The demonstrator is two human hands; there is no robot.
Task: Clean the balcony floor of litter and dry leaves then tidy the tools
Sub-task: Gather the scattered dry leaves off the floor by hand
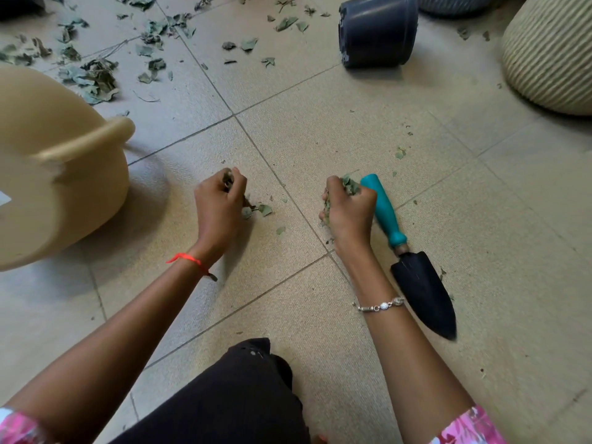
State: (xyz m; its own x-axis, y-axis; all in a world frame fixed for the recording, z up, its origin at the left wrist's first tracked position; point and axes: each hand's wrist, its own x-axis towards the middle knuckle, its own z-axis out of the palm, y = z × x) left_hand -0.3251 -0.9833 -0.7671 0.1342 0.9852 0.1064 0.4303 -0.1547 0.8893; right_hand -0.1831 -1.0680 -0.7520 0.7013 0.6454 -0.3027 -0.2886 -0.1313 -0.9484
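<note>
My left hand [219, 208] is curled low over the tiled floor [320, 129] and grips a small bunch of dry leaves [228, 181]. A few loose leaves [265, 209] lie just right of it. My right hand [349, 209] grips a fistful of dry green leaves [347, 184]. Right beside that hand a garden trowel [416, 277] with a teal handle [386, 211] and a black blade lies flat on the floor. Many more dry leaves [96, 78] are scattered across the far left of the floor.
A beige plastic bucket [48, 168] with a handle stands at the left. A dark grey pot [378, 30] lies on its side at the back. A ribbed cream planter [551, 52] stands at the right. My knee in black cloth [243, 392] is at the bottom.
</note>
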